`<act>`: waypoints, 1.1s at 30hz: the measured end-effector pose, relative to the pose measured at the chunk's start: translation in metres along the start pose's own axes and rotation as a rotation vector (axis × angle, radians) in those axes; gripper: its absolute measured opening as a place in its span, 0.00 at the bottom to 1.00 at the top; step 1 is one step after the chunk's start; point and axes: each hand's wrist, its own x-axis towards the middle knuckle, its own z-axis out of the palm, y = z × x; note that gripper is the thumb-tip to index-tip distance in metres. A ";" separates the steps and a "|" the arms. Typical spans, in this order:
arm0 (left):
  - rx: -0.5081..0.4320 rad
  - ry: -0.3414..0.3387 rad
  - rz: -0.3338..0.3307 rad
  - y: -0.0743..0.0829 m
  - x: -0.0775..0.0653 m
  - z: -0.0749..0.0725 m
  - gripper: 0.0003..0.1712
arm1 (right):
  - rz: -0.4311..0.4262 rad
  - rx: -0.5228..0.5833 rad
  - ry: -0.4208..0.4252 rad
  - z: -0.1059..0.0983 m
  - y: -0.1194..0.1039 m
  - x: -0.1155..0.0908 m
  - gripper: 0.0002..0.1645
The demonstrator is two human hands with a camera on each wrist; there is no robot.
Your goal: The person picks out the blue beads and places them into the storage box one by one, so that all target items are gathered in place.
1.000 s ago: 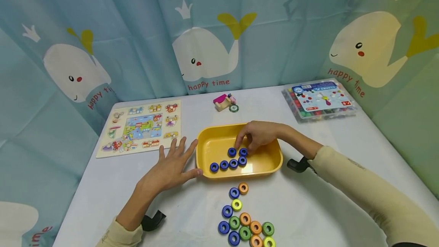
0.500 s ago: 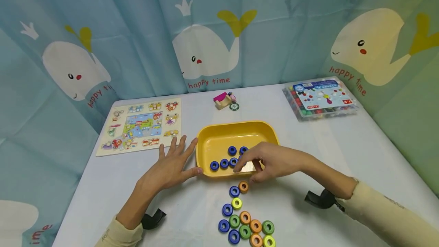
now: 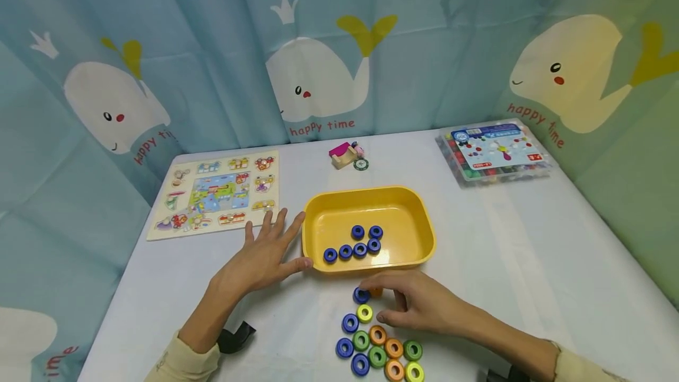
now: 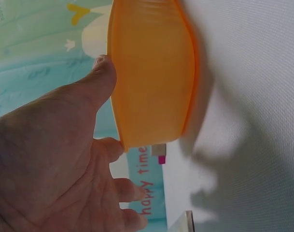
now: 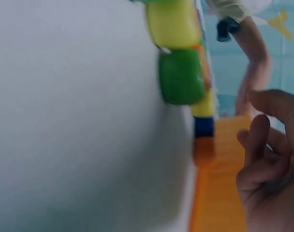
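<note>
My left hand (image 3: 260, 261) lies with spread fingers against the left end of a yellow tray (image 3: 405, 223); in the left wrist view its thumb and a finger touch the tray's rim (image 4: 112, 72). Several blue rings (image 3: 360, 250) sit in the tray. My right hand (image 3: 424, 302) hovers over loose rings in front of the tray, thumb and index finger apart with nothing between them. Its index fingertip is at a blue ring (image 3: 361, 295), and an orange ring (image 3: 376, 292) is partly hidden under the fingers. A yellow ring (image 3: 364, 313) lies near the thumb.
More green, orange, blue and yellow rings, such as a green ring (image 3: 412, 350), cluster at the front. A wooden puzzle board (image 3: 180, 193) lies back left. Small toys (image 3: 347, 156) stand behind the tray, and a clear box of parts (image 3: 495, 152) lies back right.
My right hand has come out of the tray and moved toward the front, over the loose rings. The left hand stays at the tray's end. The blue rings in the tray keep their places.
</note>
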 end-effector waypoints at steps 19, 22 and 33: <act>-0.003 -0.010 -0.008 0.000 0.000 0.000 0.53 | 0.015 -0.085 0.081 0.020 0.021 0.014 0.24; -0.002 -0.010 -0.005 0.000 0.000 0.000 0.53 | -0.002 -0.067 0.078 0.021 0.022 0.018 0.22; -0.011 -0.011 -0.004 0.000 -0.001 -0.001 0.53 | -0.003 -0.044 0.042 0.021 0.025 0.021 0.19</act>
